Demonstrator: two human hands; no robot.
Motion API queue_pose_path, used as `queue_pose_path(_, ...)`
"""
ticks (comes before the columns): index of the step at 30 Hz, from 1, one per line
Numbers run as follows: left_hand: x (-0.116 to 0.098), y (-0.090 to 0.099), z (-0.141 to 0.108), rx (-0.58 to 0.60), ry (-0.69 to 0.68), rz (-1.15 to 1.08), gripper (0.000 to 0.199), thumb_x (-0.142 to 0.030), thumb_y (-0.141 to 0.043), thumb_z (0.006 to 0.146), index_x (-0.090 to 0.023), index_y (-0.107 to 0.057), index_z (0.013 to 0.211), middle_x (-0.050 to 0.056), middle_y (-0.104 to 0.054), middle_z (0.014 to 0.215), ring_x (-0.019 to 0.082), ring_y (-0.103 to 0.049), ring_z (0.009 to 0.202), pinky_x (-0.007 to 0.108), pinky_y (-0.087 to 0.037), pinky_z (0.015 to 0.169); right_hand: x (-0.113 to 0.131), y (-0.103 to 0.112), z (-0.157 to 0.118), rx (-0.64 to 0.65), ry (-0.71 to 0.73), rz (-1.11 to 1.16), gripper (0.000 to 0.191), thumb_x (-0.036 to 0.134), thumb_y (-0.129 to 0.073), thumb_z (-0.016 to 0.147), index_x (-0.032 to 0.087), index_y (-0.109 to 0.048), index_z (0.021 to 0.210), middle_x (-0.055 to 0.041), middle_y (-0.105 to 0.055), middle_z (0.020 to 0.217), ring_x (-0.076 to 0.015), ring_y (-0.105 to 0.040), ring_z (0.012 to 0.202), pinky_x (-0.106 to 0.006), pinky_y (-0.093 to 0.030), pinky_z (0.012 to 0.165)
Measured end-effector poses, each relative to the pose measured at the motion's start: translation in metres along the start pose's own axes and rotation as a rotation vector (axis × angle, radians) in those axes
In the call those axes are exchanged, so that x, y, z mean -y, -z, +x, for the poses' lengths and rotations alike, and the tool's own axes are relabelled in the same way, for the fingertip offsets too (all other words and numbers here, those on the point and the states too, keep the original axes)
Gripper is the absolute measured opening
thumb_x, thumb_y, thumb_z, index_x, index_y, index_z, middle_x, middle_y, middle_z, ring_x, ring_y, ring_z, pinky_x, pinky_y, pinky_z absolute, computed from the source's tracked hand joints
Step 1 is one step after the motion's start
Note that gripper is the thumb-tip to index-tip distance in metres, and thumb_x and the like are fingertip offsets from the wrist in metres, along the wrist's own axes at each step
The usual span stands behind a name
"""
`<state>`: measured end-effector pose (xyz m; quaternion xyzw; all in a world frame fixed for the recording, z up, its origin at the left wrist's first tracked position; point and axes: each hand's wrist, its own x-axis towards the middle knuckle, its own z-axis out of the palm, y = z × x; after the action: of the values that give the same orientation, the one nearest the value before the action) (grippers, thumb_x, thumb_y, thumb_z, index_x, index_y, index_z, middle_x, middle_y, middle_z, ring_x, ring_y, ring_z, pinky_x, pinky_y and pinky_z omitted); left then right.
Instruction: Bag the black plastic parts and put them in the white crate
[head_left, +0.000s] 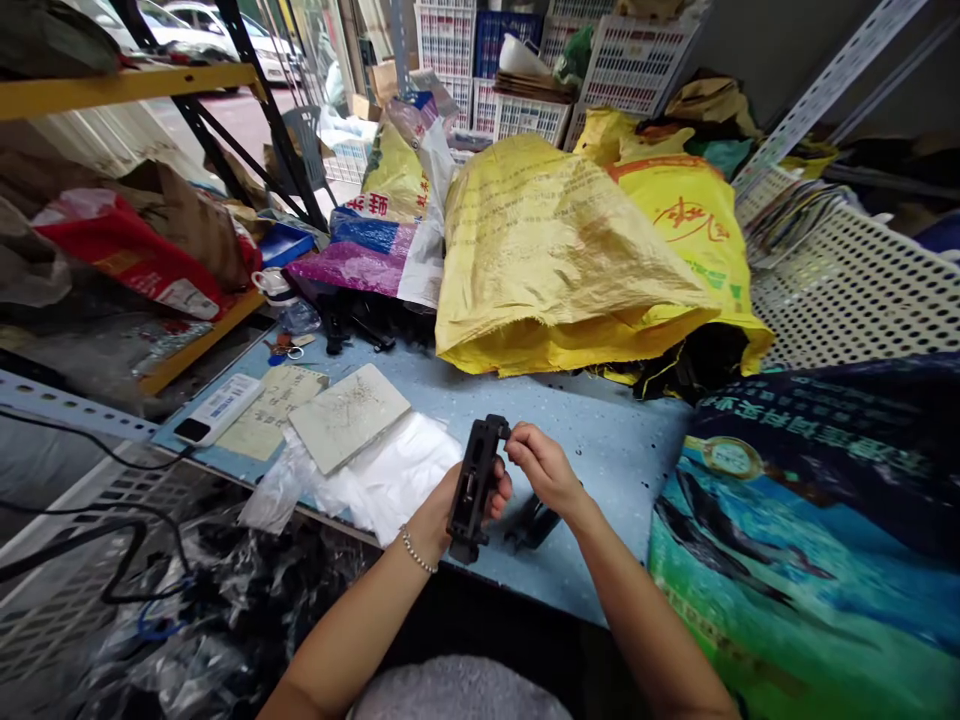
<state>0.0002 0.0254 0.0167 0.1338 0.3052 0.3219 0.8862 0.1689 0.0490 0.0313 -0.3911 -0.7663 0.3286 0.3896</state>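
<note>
A long black plastic part point(477, 490) with slots and a raised end is held tilted above the front of the table. My left hand point(450, 500) is wrapped round it from behind, its fingertips showing at the right side. My right hand point(546, 468) is closed in a pinch at the part's upper right corner; whether a small piece sits between those fingers is hidden. Below my right hand, another black part point(534, 524) lies on the blue table point(600, 450), partly covered by the wrist.
Left of my hands are white plastic bags point(405, 465), a grey board point(349, 415), a paper note point(274, 410) and a white device point(225, 408). Yellow woven sacks point(555, 250) fill the back, with black parts spilling out. A blue-green sack point(795, 540) stands close on the right.
</note>
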Motion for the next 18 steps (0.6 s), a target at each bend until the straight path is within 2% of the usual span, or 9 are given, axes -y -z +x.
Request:
queue_pose_path(2,0.001,0.000,0.001,0.018,0.008,-0.031,0.014,-0.024,-0.055,0.083,-0.012,-0.059,0.077,0.003,-0.058,0.057,0.007,-0.049,0.040,0.015,-0.035,0.040,0.002,0.000,0.000,-0.044,0.140,-0.216,0.017,0.036,-0.046,0.099,0.022,-0.053,0.091,-0.0024,-0.058,0.080,-0.0162,-0.055,0.071,-0.029,-0.045,0.066)
queue_pose_path(5,0.003,0.001,0.000,0.054,-0.040,0.017,0.014,-0.021,-0.054,0.081,-0.011,-0.062,0.084,0.003,-0.057,0.055,0.008,-0.047,0.039,0.017,-0.033,0.038,0.000,0.007,0.003,-0.103,0.255,-0.484,0.018,0.039,-0.051,0.097,0.021,-0.053,0.097,-0.0056,-0.061,0.084,-0.0180,-0.056,0.072,-0.030,-0.045,0.064)
queue_pose_path(7,0.005,0.000,-0.002,0.051,-0.067,0.055,0.022,-0.031,-0.053,0.085,-0.011,-0.062,0.090,0.003,-0.058,0.057,0.009,-0.049,0.038,0.018,-0.033,0.038,-0.004,0.013,0.005,-0.077,0.317,-0.588,0.021,0.041,-0.049,0.098,0.020,-0.054,0.097,-0.0071,-0.062,0.084,-0.0193,-0.057,0.074,-0.030,-0.045,0.065)
queue_pose_path(9,0.006,-0.001,-0.005,0.027,-0.076,0.080,0.044,-0.054,-0.048,0.088,-0.012,-0.061,0.094,0.003,-0.061,0.063,0.010,-0.051,0.038,0.021,-0.034,0.038,-0.009,0.017,0.006,-0.023,0.352,-0.615,0.025,0.043,-0.046,0.098,0.020,-0.056,0.094,-0.0075,-0.063,0.081,-0.0200,-0.057,0.074,-0.031,-0.045,0.065)
queue_pose_path(11,0.007,-0.005,-0.010,0.020,-0.115,0.128,0.064,-0.072,-0.042,0.084,-0.014,-0.059,0.103,0.003,-0.063,0.070,0.011,-0.052,0.038,0.021,-0.033,0.037,-0.014,0.019,0.004,0.029,0.306,-0.569,0.033,0.049,-0.043,0.098,0.021,-0.057,0.089,-0.0080,-0.062,0.079,-0.0200,-0.056,0.072,-0.031,-0.045,0.066)
queue_pose_path(12,0.008,-0.007,-0.012,0.017,-0.159,0.173,0.066,-0.075,-0.044,0.082,-0.015,-0.057,0.109,0.003,-0.064,0.074,0.010,-0.053,0.039,0.021,-0.032,0.037,-0.015,0.018,0.003,0.053,0.258,-0.525,0.037,0.053,-0.041,0.097,0.021,-0.058,0.087,-0.0082,-0.062,0.078,-0.0200,-0.056,0.071,-0.032,-0.045,0.066)
queue_pose_path(15,0.012,-0.013,-0.017,-0.034,-0.312,0.375,0.056,-0.062,-0.059,0.082,-0.021,-0.050,0.120,0.001,-0.064,0.085,0.008,-0.055,0.043,0.019,-0.034,0.039,-0.016,0.010,-0.001,0.044,0.069,-0.325,0.050,0.065,-0.036,0.093,0.022,-0.057,0.081,-0.0073,-0.058,0.072,-0.0198,-0.054,0.067,-0.033,-0.044,0.066)
queue_pose_path(18,0.013,-0.014,-0.014,-0.123,-0.392,0.517,0.047,-0.056,-0.055,0.087,-0.022,-0.051,0.120,0.002,-0.063,0.095,0.009,-0.057,0.049,0.022,-0.041,0.044,-0.009,-0.003,-0.003,-0.048,-0.216,0.026,0.052,0.071,-0.037,0.089,0.023,-0.053,0.074,-0.0018,-0.050,0.061,-0.0159,-0.047,0.055,-0.030,-0.041,0.054)
